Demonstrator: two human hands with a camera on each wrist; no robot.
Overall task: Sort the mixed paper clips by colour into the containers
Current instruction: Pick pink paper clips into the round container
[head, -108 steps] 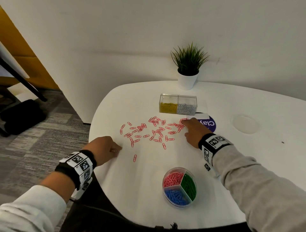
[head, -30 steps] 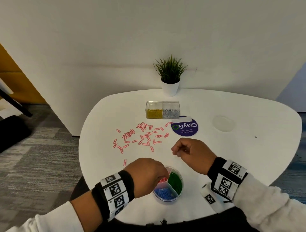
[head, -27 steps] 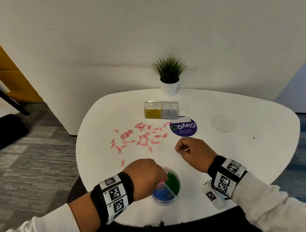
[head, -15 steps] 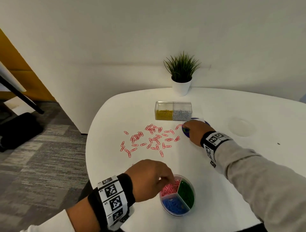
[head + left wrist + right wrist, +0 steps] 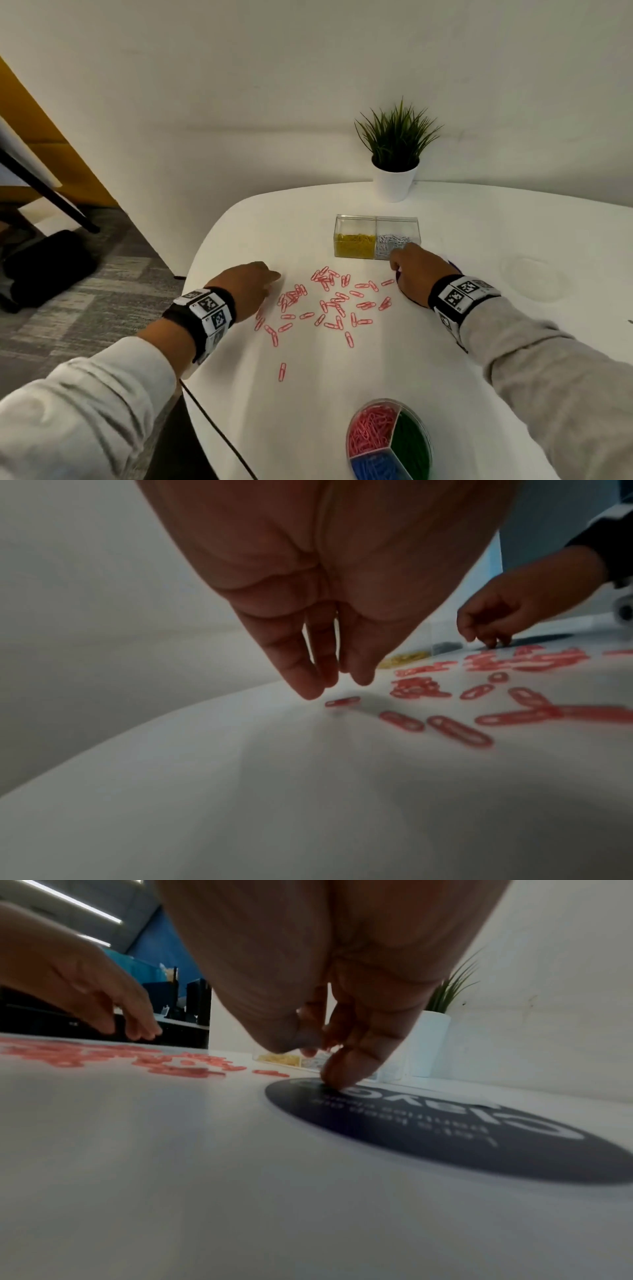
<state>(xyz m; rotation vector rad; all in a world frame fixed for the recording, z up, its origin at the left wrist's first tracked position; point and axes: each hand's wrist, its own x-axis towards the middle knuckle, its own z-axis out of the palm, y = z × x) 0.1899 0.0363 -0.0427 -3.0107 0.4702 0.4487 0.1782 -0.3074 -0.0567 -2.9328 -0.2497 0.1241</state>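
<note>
Left grip (image 5: 329,680) hangs loose-fingered, holding nothing, just above one pink paper clip (image 5: 342,702) lying flat on the surface (image 5: 308,791) beneath its fingertips: light, stiff, slippery, probably best pinched across its edges.

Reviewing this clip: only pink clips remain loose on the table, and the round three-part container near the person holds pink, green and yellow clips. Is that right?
Not quite. The head view shows the round container holding pink, green and blue clips, not yellow. The yellow clips sit in the clear rectangular box farther back, beside the white ones. The loose clips on the table are indeed all pink.
</note>
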